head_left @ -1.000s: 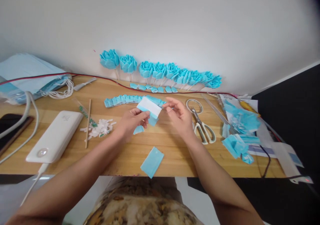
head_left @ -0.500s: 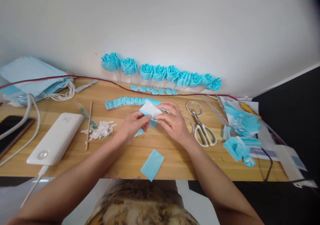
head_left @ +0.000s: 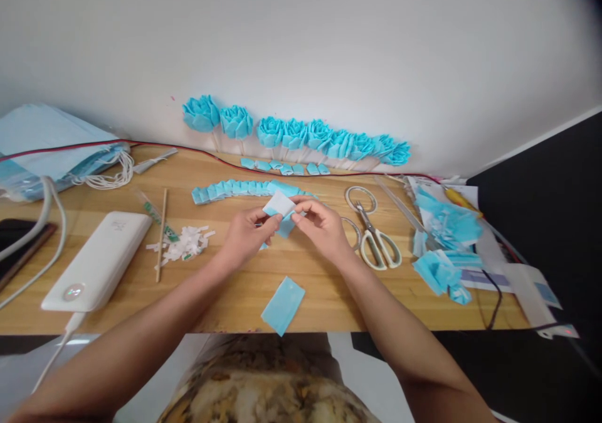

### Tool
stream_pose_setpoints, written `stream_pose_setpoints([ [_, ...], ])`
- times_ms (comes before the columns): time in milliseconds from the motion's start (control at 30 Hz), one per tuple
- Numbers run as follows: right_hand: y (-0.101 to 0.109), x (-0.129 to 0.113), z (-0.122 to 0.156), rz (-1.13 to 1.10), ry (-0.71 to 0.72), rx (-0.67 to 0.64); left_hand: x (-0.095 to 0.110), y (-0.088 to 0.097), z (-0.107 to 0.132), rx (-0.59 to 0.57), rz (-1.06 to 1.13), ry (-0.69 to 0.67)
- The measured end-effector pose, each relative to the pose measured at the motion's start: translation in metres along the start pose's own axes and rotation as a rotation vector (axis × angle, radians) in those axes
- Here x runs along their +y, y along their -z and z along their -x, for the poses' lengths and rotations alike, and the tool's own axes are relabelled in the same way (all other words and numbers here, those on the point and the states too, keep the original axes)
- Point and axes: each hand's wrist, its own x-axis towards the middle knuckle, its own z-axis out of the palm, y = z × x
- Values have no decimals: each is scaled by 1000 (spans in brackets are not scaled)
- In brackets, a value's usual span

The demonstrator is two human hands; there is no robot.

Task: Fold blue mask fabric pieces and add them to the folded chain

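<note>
My left hand and my right hand meet over the middle of the wooden table, both pinching one small piece of white-and-blue fabric, which is bent over on itself between the fingertips. Just behind it lies a curved row of small folded blue pieces. A flat blue rectangle rests near the table's front edge, below my hands.
Blue fabric roses line the wall, with more folded pieces below. Scissors lie right of my hands; blue scraps further right. To the left are white clippings, a wooden stick, a power bank, cables and stacked masks.
My hands have come closer together and the fabric piece, held out longer a second ago, is now bent shorter between the fingertips. The view has shifted slightly.
</note>
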Motion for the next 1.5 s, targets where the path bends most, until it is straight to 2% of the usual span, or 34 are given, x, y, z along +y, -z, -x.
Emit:
stream_pose_setpoints([
  [167, 0, 1, -1, -50, -143, 32, -2, -1, 0, -28, 9, -14],
  [333, -2, 0, -1, -135, -165, 49, -4, -1, 0, -21, 7, -19],
  [400, -3, 0, 0, -178, -177, 50, -3, -1, 0, -28, 67, -30],
  [500, -4, 1, 0, -214, -181, 80, 0, -1, 1, -100, 201, -35],
  [600, -5, 2, 2, -241, -173, 80, 2, -3, 0, -165, 225, 1],
  [833, -11, -1, 4, -282, -202, 5, -5, -2, -4, -75, 252, 29],
  [1033, -13, -2, 3, -288, -236, -42, -4, -2, -2, 18, 239, -37],
  [1267, -14, 0, 3, -278, -240, 5, -8, -5, -3, -29, 301, 31],
  [1400, -3, 0, -1, -262, -245, -17, -10, -3, -5, -9, 310, 42],
  [1500, 7, -2, -4, -266, -244, -6, -7, -2, -4, -60, 246, 65],
])
